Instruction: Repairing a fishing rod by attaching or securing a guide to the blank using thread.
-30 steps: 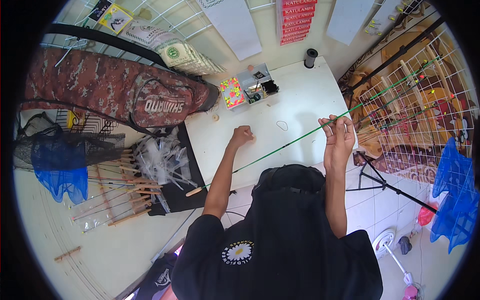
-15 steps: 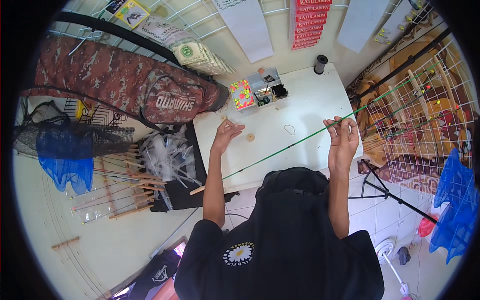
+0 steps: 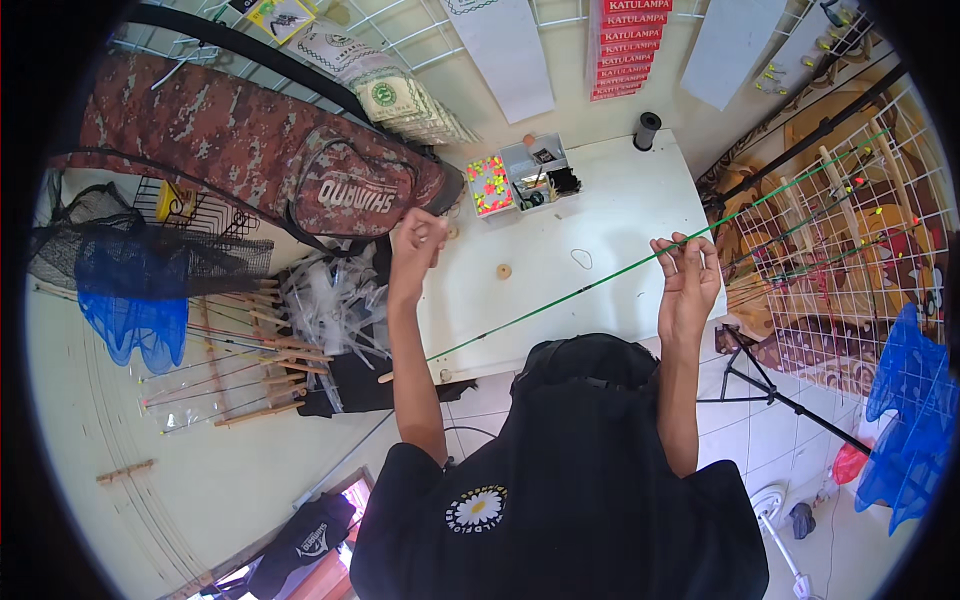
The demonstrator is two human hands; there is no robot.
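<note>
My right hand (image 3: 683,270) pinches a thin green rod (image 3: 540,306) that slants across the white table (image 3: 630,190), its pale handle end near the front-left edge. My left hand (image 3: 420,240) is raised at the table's left side, by a camouflage bag (image 3: 350,185), its fingers bent and slightly blurred; whether they hold anything is unclear. A small wooden disc (image 3: 503,271) lies on the table, with a loop of thin cord (image 3: 581,258) to its right. At the back sit a box of bright small pieces (image 3: 490,185) and a compartment box (image 3: 530,195).
A black cylinder (image 3: 647,130) stands at the back right corner. A wire grid with rods (image 3: 820,230) and a black tripod (image 3: 750,380) are to the right. Nets (image 3: 130,300), bundled plastic bags (image 3: 330,320) and racked rods (image 3: 290,370) crowd the left.
My left hand has moved up and left, away from the wooden disc, which stays on the table. My right hand holds the rod in nearly the same position.
</note>
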